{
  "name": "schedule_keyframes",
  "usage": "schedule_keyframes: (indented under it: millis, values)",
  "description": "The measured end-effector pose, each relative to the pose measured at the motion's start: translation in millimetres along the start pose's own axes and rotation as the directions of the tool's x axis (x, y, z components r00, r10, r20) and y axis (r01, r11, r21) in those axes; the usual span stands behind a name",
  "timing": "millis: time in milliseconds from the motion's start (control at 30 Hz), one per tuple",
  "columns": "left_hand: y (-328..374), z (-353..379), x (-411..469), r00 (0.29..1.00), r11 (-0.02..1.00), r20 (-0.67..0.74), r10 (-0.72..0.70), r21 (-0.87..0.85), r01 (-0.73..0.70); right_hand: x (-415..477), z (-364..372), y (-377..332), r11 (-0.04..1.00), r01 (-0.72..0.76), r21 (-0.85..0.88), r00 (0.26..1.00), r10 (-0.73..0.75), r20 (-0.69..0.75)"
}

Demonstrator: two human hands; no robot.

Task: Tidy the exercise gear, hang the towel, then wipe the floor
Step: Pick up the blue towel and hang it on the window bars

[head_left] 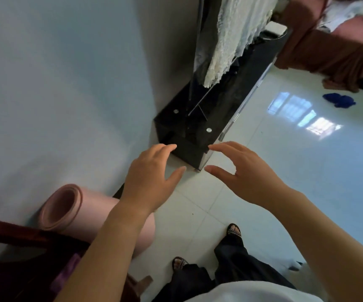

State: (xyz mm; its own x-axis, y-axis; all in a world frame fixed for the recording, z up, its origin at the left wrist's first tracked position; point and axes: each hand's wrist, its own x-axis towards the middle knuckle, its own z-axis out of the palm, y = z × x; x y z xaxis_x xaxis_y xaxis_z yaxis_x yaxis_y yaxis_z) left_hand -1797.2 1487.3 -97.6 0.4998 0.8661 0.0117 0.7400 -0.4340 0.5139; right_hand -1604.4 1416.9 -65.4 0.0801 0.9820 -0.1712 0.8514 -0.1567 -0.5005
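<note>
A pale wall (56,83) fills the left half of the frame, meeting a glossy white tiled floor (307,182) that spreads across the right and lower centre, with a bright window reflection on it at centre right. A long black cabinet (230,110) runs along the wall from the middle of the frame toward the upper right, and a cream, textured towel (235,38) hangs over a rack above it at the top centre. In the upper right corner sits furniture draped in brown fabric (328,51). At lower left a rolled pink exercise mat (84,216) lies on the floor against the wall, partly behind the left forearm, with a dark wooden chair (13,247) at the bottom left edge. The person's dark trousers and two sandalled feet show at the bottom centre. Both bare arms reach forward into the middle of the frame: the left hand (150,177) and the right hand (248,173) are spread open with fingers loosely curved, facing each other, and neither has hold of anything. A small crumpled blue cloth (339,100) lies on the floor at the right, near the brown fabric.
</note>
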Motion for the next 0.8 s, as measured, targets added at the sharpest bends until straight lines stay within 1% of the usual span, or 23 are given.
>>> schedule_keyframes:
  millis: [167,267,467,600,800]
  values:
    - [45,25,46,0.99,0.993,0.078,0.115,-0.019,-0.114,-8,-24,50,0.991,-0.128,0.05,0.985,0.133,-0.113]
    - [78,43,72,0.969,0.981,0.15,0.196,-0.024,-0.195,-17,-40,85,0.976,-0.2,0.085,0.964,0.212,-0.16]
    - [157,94,132,0.902,0.942,0.278,0.331,-0.051,-0.33,-31,-69,169,0.936,-0.313,0.165,0.927,0.338,-0.16]
    - [221,133,176,0.865,0.919,0.323,0.385,-0.046,-0.392,-33,-102,237,0.917,-0.346,0.197,0.907,0.38,-0.179]
    - [326,177,246,0.797,0.862,0.355,0.489,-0.054,-0.504,-30,-175,331,0.914,-0.365,0.174,0.889,0.398,-0.225]
